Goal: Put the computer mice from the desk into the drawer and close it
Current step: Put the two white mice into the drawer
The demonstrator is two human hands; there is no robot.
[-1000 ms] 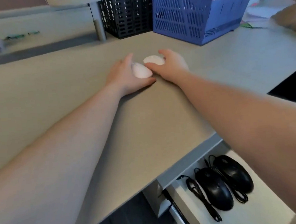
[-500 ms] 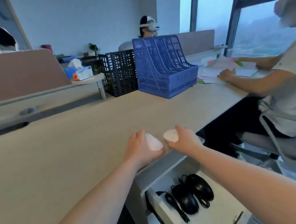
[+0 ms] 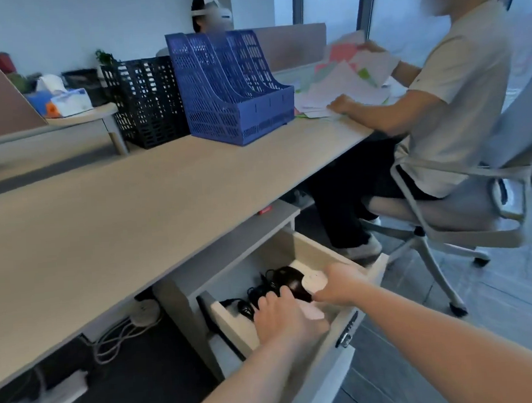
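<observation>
Reaching into the open drawer [image 3: 312, 248], left hand [image 3: 285, 318] and right hand [image 3: 343, 285] each grip a white mouse [image 3: 315, 282].

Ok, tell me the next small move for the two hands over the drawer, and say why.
Probably lower and release both white mice. The left hand and the right hand each hold a white mouse over the open drawer, beside the black mice already inside, so closing waits.

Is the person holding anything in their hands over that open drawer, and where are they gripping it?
Yes, a white mouse in each. The right hand grips one white mouse by its near end; the left hand covers most of the other.
</observation>
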